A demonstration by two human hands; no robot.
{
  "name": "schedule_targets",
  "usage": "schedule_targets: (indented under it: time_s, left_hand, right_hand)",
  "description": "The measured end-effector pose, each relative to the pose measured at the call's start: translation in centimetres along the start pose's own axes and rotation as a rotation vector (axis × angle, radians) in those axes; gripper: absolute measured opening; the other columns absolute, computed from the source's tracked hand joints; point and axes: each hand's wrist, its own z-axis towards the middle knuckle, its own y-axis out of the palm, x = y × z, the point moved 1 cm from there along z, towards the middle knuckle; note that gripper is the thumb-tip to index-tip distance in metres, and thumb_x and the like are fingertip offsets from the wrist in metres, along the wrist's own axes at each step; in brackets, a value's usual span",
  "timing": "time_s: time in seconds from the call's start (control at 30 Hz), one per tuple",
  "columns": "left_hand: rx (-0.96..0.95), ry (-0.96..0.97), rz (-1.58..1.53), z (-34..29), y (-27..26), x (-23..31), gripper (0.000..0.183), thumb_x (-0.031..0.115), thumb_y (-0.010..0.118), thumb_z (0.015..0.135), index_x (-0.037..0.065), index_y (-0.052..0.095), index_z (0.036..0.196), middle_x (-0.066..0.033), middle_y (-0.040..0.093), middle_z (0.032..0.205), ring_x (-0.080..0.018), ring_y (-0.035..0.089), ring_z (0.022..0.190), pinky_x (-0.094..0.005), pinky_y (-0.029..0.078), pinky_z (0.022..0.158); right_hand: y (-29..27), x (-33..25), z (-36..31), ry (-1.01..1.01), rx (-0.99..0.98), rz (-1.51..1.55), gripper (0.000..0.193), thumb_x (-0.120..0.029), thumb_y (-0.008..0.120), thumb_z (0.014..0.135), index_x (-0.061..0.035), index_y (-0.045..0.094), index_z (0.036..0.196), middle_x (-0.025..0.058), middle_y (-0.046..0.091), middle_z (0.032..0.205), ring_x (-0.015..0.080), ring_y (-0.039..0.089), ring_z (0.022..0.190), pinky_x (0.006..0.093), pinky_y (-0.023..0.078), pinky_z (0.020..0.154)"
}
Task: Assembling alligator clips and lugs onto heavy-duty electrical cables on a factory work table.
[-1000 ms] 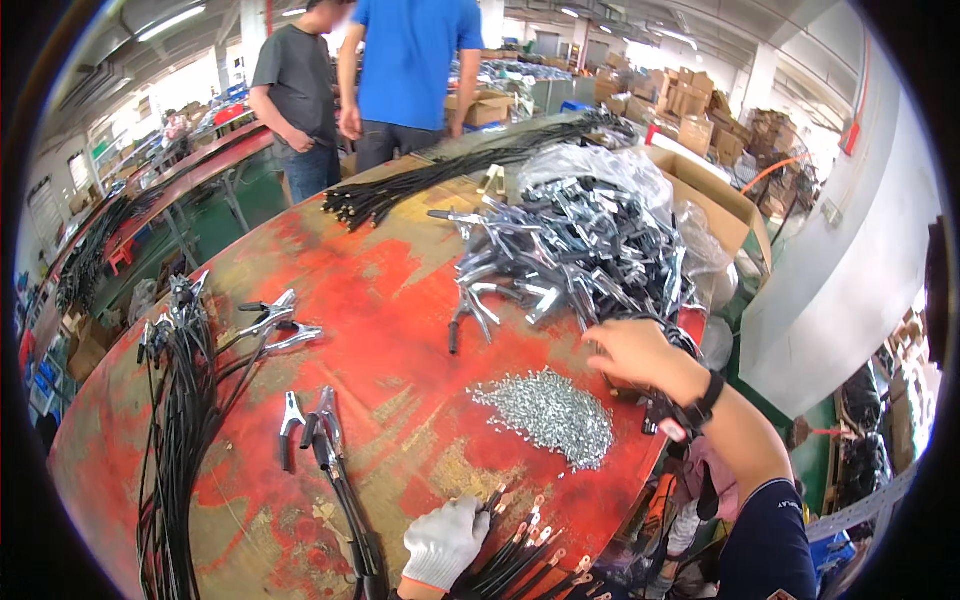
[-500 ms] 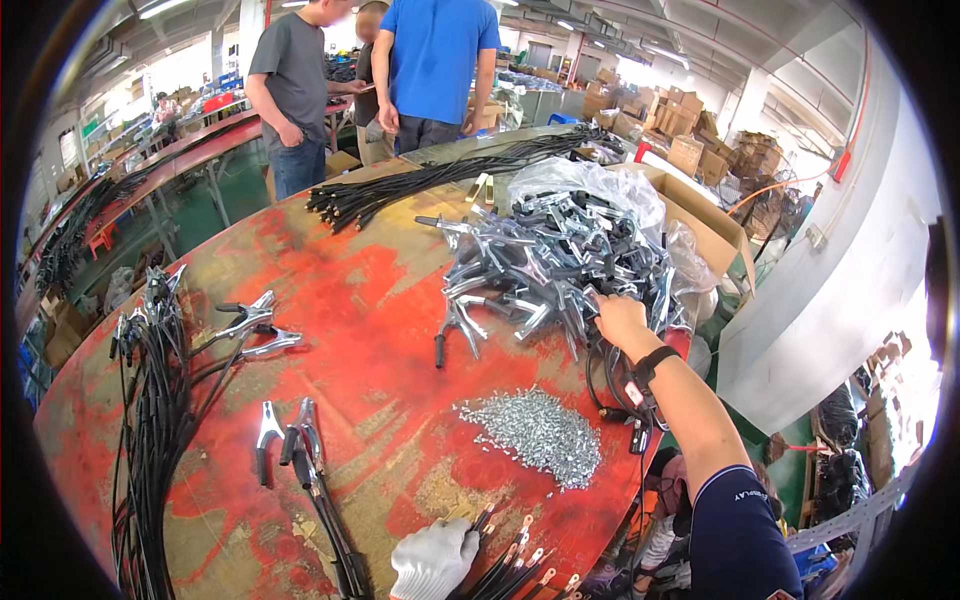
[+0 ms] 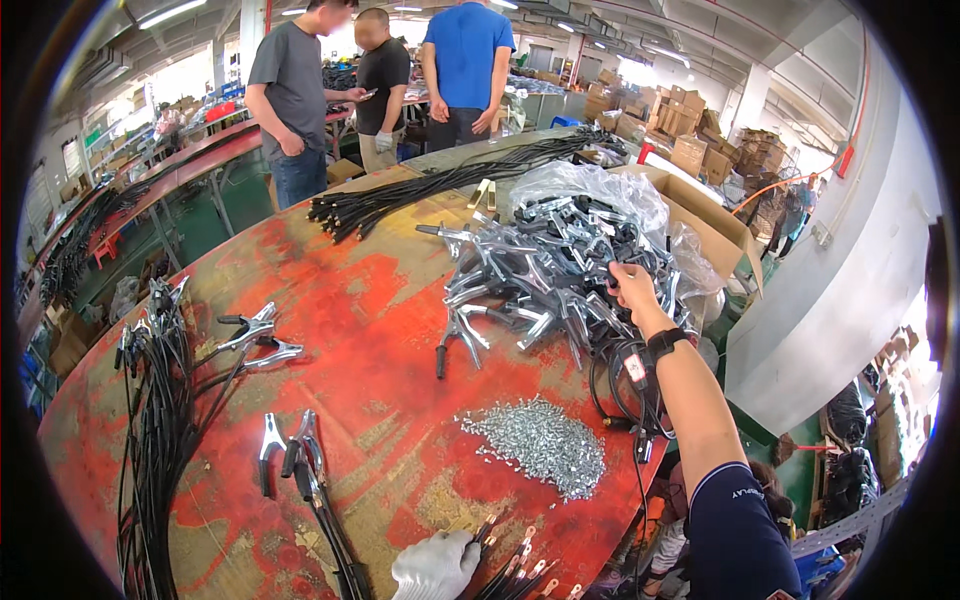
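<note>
My left hand (image 3: pixel 437 568), in a white glove, is closed round a black cable (image 3: pixel 484 532) near its copper end, at the table's near edge. Beside it lie several more black cables with copper lugs (image 3: pixel 522 562). My right hand (image 3: pixel 636 292), bare and with a dark band at the wrist, reaches to the right side of a big heap of metal clamps (image 3: pixel 540 262). Its fingers are pinched on the black handle of a clamp (image 3: pixel 612 276); the rest of that clamp merges with the heap. Between my hands lies a mound of small silvery screws (image 3: pixel 540 446).
Cables with clamps fitted lie bundled at the left (image 3: pixel 160 430), and another clamp pair (image 3: pixel 300 455) rests nearer. Long black cables (image 3: pixel 440 180) cross the table's far side. Behind the heap are clear plastic (image 3: pixel 590 185) and a carton (image 3: pixel 700 215). A coiled cord (image 3: pixel 625 380) hangs by my right forearm. Three people stand beyond the table.
My right hand has moved slightly up and farther into the heap and now pinches a black handle. My left hand stays on the cable. The person in blue has shifted right.
</note>
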Motion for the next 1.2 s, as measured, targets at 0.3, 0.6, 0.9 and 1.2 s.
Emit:
schedule_targets:
  time_s: [0.3, 0.6, 0.9, 1.2]
  left_hand:
    - [-0.186, -0.031, -0.095, -0.5, 0.4, 0.0, 0.022, 0.027, 0.063, 0.087, 0.011, 0.067, 0.101, -0.011, 0.068, 0.093, -0.0294, 0.066, 0.076, -0.039, 0.054, 0.068]
    - [-0.122, -0.197, -0.276, 1.1, 0.4, 0.0, 0.025, 0.024, 0.061, 0.084, 0.008, 0.062, 0.103, -0.0136, 0.066, 0.075, -0.0293, 0.065, 0.062, -0.0397, 0.052, 0.058]
    - [-0.674, -0.54, -1.099, 1.6, -2.2, 1.9, 0.035, 0.024, 0.056, 0.092, 0.0, 0.061, 0.117, 0.0023, 0.053, 0.066, -0.0055, 0.046, 0.053, -0.0202, 0.035, 0.048]
    - [-0.619, -0.478, -1.283, 1.3, -0.9, 5.3, 0.031, 0.014, 0.057, 0.092, -0.001, 0.05, 0.118, -0.0067, 0.065, 0.089, -0.0065, 0.053, 0.06, -0.0196, 0.042, 0.053]
  right_hand:
    - [-1.9, -2.0, -4.2, 0.249, -0.419, 0.574, 0.018, -0.018, 0.067, 0.087, -0.0031, 0.063, 0.097, 0.0028, 0.056, 0.077, 0.0107, 0.052, 0.069, 0.0235, 0.042, 0.057]
    - [-8.4, -0.3, -23.2, 0.115, -0.564, 0.601, 0.074, 0.013, 0.044, 0.062, 0.0047, 0.038, 0.136, 0.0181, 0.054, 0.131, 0.0316, 0.055, 0.119, 0.0428, 0.046, 0.1]
    - [-13.7, 3.9, -35.9, 0.34, -0.619, 1.0, 0.061, -0.025, 0.056, 0.09, -0.0001, 0.033, 0.141, 0.0247, 0.047, 0.137, 0.0398, 0.05, 0.123, 0.0523, 0.042, 0.103]
    - [-11.2, 6.4, -37.8, 0.659, -0.583, 1.252, 0.049, -0.034, 0.041, 0.101, -0.004, 0.04, 0.139, 0.0139, 0.057, 0.125, 0.0363, 0.049, 0.125, 0.0599, 0.036, 0.105]
